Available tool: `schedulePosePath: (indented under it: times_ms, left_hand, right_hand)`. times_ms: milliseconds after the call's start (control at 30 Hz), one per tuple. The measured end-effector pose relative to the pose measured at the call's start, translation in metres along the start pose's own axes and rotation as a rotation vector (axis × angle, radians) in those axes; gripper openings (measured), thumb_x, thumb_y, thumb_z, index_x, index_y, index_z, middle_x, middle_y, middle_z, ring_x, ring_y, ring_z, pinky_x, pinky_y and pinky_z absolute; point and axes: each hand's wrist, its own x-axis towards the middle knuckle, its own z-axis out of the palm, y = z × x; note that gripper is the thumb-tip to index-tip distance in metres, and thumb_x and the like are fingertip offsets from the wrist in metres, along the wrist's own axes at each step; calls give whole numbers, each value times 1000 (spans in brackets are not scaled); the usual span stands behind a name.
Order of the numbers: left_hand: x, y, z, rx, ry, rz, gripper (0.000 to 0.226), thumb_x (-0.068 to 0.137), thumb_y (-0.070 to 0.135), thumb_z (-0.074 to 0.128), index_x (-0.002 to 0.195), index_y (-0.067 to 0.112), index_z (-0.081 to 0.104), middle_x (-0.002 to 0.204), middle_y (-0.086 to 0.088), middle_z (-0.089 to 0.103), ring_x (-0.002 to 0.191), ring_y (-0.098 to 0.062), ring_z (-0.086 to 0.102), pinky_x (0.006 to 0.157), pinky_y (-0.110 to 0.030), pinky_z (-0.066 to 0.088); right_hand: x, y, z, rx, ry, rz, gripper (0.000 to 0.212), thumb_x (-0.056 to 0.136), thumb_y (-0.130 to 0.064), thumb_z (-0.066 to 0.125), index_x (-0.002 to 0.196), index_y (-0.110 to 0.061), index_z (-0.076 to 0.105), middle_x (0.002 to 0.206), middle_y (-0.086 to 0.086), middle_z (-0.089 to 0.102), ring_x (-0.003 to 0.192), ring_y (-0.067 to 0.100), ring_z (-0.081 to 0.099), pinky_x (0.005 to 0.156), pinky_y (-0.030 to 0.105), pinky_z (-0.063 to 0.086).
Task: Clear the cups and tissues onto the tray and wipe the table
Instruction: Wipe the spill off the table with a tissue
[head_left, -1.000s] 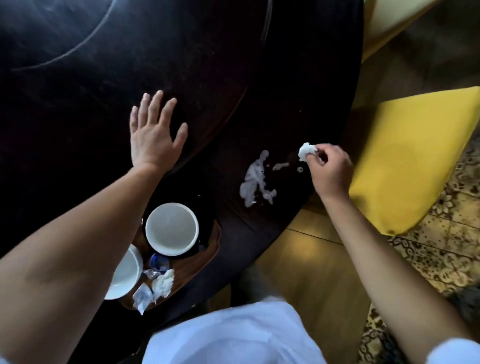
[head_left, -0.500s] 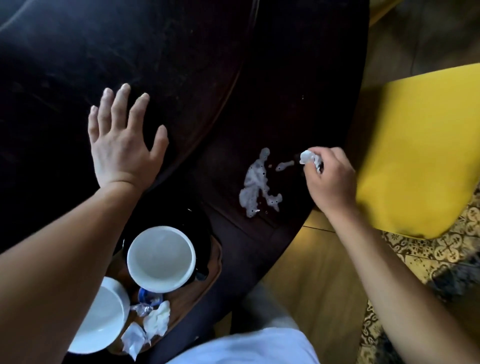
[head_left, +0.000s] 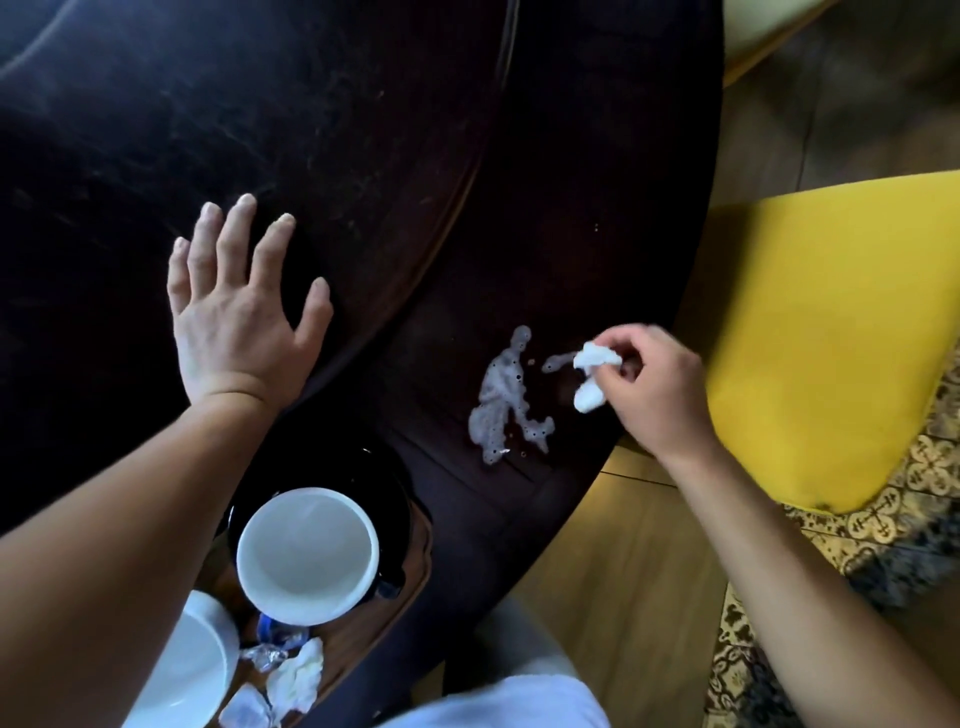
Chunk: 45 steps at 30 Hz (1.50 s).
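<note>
White and crumpled, the tissue (head_left: 592, 376) is pinched in the curled fingers of the right hand (head_left: 652, 389), just above the dark table (head_left: 363, 130) near its right edge. Two small lumps of the tissue show outside the fingers, one above the other, and the upper one touches the thin end of a small streak of liquid. Just left of it lies a pale foamy spill (head_left: 501, 400), long and uneven, with little dark bubbles in it.

The left hand (head_left: 236, 312) is flat on the table with the fingers straight and spread, holding nothing.

At the near edge of the table stands a brown wooden tray (head_left: 410, 551). On it a white cup (head_left: 306, 555) is upright on a dark saucer (head_left: 363, 478), and its inside looks empty. A second white cup (head_left: 182, 670) is left of it, partly hidden under the left forearm. Beside the cups on the tray lie crumpled white tissues (head_left: 298, 680) and a small blue wrapper (head_left: 272, 626).

To the right of the table is a yellow seat (head_left: 831, 322) on a wooden floor (head_left: 623, 571).
</note>
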Motion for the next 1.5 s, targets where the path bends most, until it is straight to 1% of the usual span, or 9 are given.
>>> schedulePosePath:
  times_ms: [167,333,467,767,1133,1200,1300,1400,1500]
  left_hand:
    - [2,3,1,-5,-2,-3,62,100,52,42,155,25,36,169,0,18,158,-25,7,127,-46,2]
    - [3,5,1,-11,5,-10,61,100,51,44,155,24,36,169,-1,18,158,-25,7,127,-45,1]
    - [4,6,3,-8,-2,-13,63,99,52,42,155,25,36,170,-1,18,158,-25,7,127,-46,2]
    - [3,7,3,11,-14,-15,63,99,51,43,156,25,35,170,0,18,158,-25,8,127,-46,2]
    - [3,6,2,20,-13,-13,63,99,52,42,156,26,35,170,1,18,158,-25,8,127,-45,2]
    - [4,5,2,20,-10,-15,63,99,52,42,156,26,35,170,0,18,158,-25,8,127,-45,2]
    - [4,6,2,13,-5,-17,63,99,52,43,156,26,35,169,0,19,158,-25,8,127,-45,2]
    - [4,6,2,12,-5,-15,62,99,52,42,156,27,35,169,0,19,158,-25,8,127,-46,2]
    - [3,6,1,11,-11,-17,62,99,52,42,156,27,35,170,1,18,158,-24,8,127,-45,2]
  right_hand:
    - [93,-25,-6,73,225,17,22,81,-14,67,100,-20,76,105,-1,71,91,5,61,77,-1,34]
    - [146,-20,13,-58,113,98,24,91,-16,62,112,-21,73,122,1,65,107,15,63,68,3,33]
    - [116,-19,19,-73,60,59,23,89,-15,63,107,-22,74,115,1,66,102,16,64,75,17,40]
    - [-1,-15,44,7,65,68,25,91,-11,68,111,-23,74,115,-3,66,84,12,62,73,25,49]
    - [-52,-13,53,69,65,47,24,87,-10,74,110,-18,71,115,0,65,75,10,57,69,27,49]
    - [-55,-16,54,108,69,66,24,85,-6,74,105,-19,73,110,-2,66,69,5,56,67,19,45]
    - [-45,-26,50,171,142,87,24,85,-3,70,103,-18,74,104,-4,68,66,-6,51,66,7,39]
    - [-13,-36,51,167,245,61,20,85,-10,69,103,-19,73,97,-4,69,63,3,52,65,18,45]
    - [23,-46,57,138,249,5,17,87,-16,68,103,-17,75,99,-1,70,75,5,57,67,13,41]
